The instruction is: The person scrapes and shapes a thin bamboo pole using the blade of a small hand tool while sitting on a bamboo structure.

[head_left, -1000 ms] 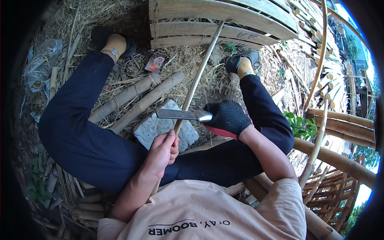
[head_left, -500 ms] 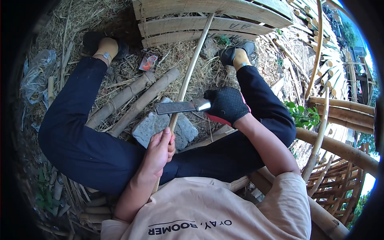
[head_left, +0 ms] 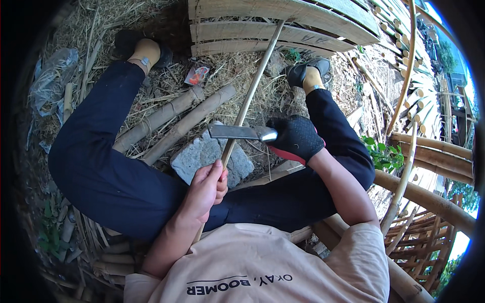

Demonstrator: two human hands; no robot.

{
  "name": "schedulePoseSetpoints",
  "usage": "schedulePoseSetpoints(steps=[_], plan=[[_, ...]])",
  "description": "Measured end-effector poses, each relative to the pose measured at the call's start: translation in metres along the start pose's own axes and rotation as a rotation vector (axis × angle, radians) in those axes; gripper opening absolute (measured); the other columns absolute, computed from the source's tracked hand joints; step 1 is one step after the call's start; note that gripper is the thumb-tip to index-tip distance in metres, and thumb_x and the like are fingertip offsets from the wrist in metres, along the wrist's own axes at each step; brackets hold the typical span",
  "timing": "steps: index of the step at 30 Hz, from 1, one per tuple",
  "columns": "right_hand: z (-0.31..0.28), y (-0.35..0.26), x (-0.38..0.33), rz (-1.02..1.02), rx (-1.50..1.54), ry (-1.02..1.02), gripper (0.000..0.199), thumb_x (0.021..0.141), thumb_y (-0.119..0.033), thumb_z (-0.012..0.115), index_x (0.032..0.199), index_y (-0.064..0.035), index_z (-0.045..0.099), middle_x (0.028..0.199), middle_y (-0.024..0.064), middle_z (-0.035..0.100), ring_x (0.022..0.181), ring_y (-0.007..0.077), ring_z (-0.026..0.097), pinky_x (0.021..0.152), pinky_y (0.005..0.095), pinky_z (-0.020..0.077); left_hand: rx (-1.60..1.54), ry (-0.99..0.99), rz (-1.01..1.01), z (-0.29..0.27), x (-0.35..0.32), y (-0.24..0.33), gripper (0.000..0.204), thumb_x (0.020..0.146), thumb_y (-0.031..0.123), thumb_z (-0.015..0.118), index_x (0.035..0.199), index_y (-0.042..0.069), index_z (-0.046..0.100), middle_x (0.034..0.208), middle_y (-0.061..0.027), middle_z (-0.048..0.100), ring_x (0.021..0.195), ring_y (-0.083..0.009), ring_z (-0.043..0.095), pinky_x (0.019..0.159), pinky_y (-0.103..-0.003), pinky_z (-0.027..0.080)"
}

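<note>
My left hand (head_left: 206, 188), bare, is wrapped round a long thin pale stick (head_left: 252, 83), which looks like a split bamboo strip. It slants from near my body up to the wooden crate at the far side. In a black glove with a red palm, my right hand (head_left: 297, 140) grips a knife by its handle, mostly hidden in the fist. The knife's broad blade (head_left: 233, 132), blunt-ended and dark, lies crosswise over the stick just beyond my left thumb. Below the blade, between my legs, sits a grey stone block (head_left: 194, 160).
A slatted wooden crate (head_left: 232, 31) stands at the far side. Two bamboo poles (head_left: 189, 121) lie on the straw-covered ground. Thicker bamboo (head_left: 429, 194) and a woven lattice (head_left: 422, 237) are at the right. A clear plastic bag (head_left: 54, 83) lies far left.
The view has shifted slightly, setting far things further right. The blade's blunt end has tilted a little away from me. Both hands keep their grips.
</note>
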State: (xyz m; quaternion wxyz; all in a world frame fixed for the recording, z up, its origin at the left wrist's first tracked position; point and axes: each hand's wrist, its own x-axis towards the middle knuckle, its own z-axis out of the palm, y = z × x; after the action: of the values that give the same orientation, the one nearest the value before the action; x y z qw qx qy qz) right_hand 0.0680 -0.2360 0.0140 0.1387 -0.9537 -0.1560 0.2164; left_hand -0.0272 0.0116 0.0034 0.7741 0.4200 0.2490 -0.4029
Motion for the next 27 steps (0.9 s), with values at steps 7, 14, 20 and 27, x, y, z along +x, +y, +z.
schedulePoseSetpoints(steps=[7,14,20,27], plan=[[0.002,-0.01,0.001,-0.077,-0.002,-0.07,0.024,0.075,-0.031,0.07,0.091,-0.0127,0.072,0.076,0.0174,0.069,0.074,0.0377,0.068,0.069,0.0466,0.0547,-0.11,-0.11,-0.068,-0.004,-0.002,0.002,0.037,0.109,0.037,0.036,0.08,0.015,0.042,0.058,0.0093,0.023,0.045,-0.001,0.018,0.038,-0.02,0.015],[0.007,0.012,0.004,-0.042,-0.079,0.037,0.021,0.076,-0.031,0.068,0.088,-0.0145,0.072,0.074,0.0162,0.069,0.073,0.0364,0.069,0.069,0.0468,0.0547,-0.072,-0.093,-0.055,-0.001,0.001,0.0,0.037,0.109,0.037,0.036,0.08,0.015,0.041,0.058,0.0088,0.023,0.045,-0.0012,0.018,0.038,-0.02,0.014],[-0.02,0.058,0.018,0.224,-0.131,0.162,0.024,0.082,-0.03,0.063,0.095,-0.0123,0.073,0.082,0.0165,0.071,0.079,0.0352,0.07,0.073,0.0442,0.0547,-0.074,-0.088,-0.057,0.0,-0.003,0.002,0.038,0.109,0.037,0.036,0.079,0.014,0.04,0.059,0.0086,0.023,0.045,-0.0013,0.018,0.038,-0.02,0.014],[-0.014,0.004,-0.003,0.142,-0.035,0.016,0.033,0.082,-0.041,0.067,0.101,-0.0154,0.074,0.081,0.0174,0.071,0.079,0.0368,0.069,0.074,0.0455,0.0548,0.014,0.02,0.006,0.004,-0.001,-0.001,0.038,0.108,0.04,0.037,0.081,0.014,0.042,0.058,0.0096,0.026,0.044,-0.0005,0.02,0.038,-0.02,0.015]])
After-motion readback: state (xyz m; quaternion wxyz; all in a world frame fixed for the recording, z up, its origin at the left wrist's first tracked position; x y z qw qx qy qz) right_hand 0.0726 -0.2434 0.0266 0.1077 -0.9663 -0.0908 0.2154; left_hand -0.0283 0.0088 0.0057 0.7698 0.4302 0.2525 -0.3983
